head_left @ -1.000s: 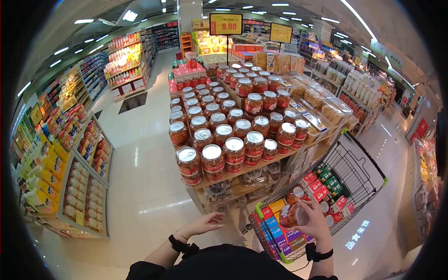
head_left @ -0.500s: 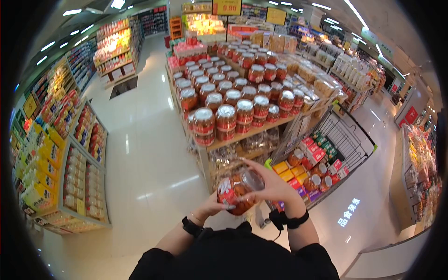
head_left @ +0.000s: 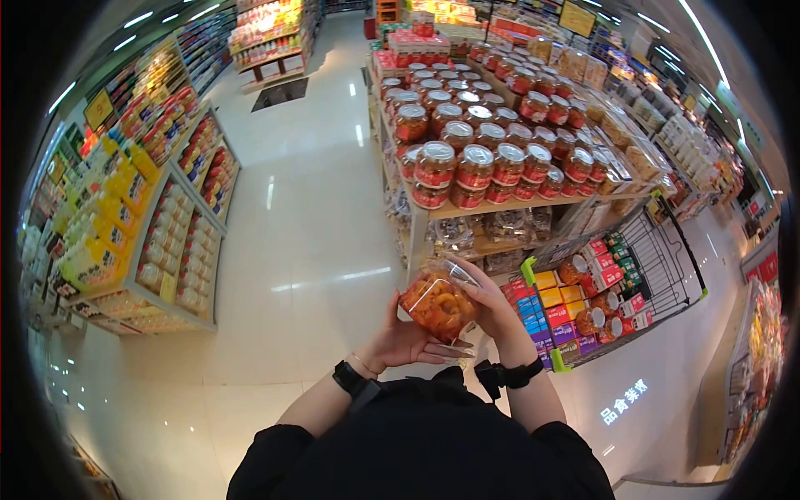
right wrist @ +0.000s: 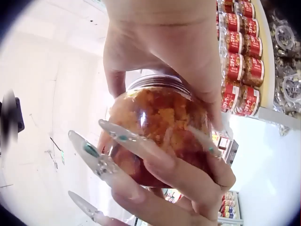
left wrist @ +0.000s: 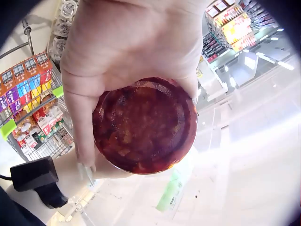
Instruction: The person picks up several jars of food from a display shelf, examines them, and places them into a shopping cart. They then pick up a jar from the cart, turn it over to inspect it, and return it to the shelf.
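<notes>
A clear glass jar (head_left: 439, 308) of orange-red chunky preserved food is held tilted in front of the chest. My right hand (head_left: 493, 310) grips it by the lid end, with thumb and fingers around the rim; its palm covers the lid. Around the lower part, my left hand (head_left: 404, 340) cradles the jar, thumb on one side and long-nailed fingers (right wrist: 160, 160) along the other. In the left wrist view, the round dark-red jar base (left wrist: 146, 127) shows below the left palm. The side facing up is bare glass with no label.
A stepped display (head_left: 500, 179) stacked with similar silver-lidded jars stands ahead. To its right, a wire shopping cart (head_left: 667, 312) holds boxes, packs and several jars. Shelves (head_left: 175, 250) of packaged goods stand left, across a tiled floor (head_left: 308, 217).
The right hand brought the jar from over the cart to the chest, where the left hand joined it. The jar has since turned, its label now out of sight. The head view has swung leftward and down.
</notes>
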Motion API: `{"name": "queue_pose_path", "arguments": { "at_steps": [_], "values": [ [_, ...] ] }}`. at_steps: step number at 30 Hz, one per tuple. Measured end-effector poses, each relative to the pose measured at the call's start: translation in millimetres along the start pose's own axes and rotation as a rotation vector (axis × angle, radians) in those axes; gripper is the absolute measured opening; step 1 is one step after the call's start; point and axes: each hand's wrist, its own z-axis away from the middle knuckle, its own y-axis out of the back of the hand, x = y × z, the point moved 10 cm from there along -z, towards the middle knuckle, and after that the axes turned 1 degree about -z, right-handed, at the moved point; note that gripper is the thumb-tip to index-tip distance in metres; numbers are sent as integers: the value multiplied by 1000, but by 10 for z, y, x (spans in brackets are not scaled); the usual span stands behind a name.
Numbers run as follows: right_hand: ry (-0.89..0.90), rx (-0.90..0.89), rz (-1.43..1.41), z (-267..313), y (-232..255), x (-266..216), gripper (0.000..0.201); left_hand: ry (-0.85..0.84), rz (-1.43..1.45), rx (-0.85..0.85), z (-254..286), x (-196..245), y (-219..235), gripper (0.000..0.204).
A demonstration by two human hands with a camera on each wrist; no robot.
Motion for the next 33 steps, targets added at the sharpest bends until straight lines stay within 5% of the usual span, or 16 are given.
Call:
{"name": "queue_pose_path", "arguments": {
  "at_steps": [2, 6, 8, 9, 11, 15, 17, 19, 23, 25, 27, 29, 33],
  "values": [
    [-23, -43, -14, -74, -81, 137, 71, -57, 366, 30, 89, 11, -11, 109],
    [-27, 11, 50, -182, -241, 296, 73, -56, 433, -178, 283, -31, 18, 118],
    [15, 2, 51, -204, -291, 317, 70, -103, 102, 161, 389, 5, 253, 103],
    [-4, 41, 118, -198, -274, 337, 67, -112, 100, 164, 423, 20, 210, 103],
    [-24, 73, 186, -194, -286, 361, 64, -272, -255, 540, 632, 248, 447, 83],
    [-159, 217, 430, -200, -113, 547, 53, -348, -83, 424, 774, 242, 449, 69],
    [-182, 229, 517, -197, -51, 566, 51, -228, -594, 594, 817, 198, 517, 67],
    [-156, -17, 582, -234, -235, 502, 53, -254, -496, 531, 778, 202, 434, 69],
    [-110, -87, 739, -130, -332, 270, 54, -263, -221, 304, 621, 164, 181, 80],
    [-112, -176, 402, -74, -438, 211, 59, -261, -132, 276, 560, 133, 154, 88],
    [-99, -188, 252, -44, -404, 253, 60, -266, -49, 242, 506, 123, 180, 95],
    [-52, -160, 89, -58, -365, 256, 64, -186, 219, -55, 416, 50, -6, 94],
    [28, -67, 118, -52, -228, 283, 69, -109, 137, 3, 349, -27, 1, 94]
  ]
}}
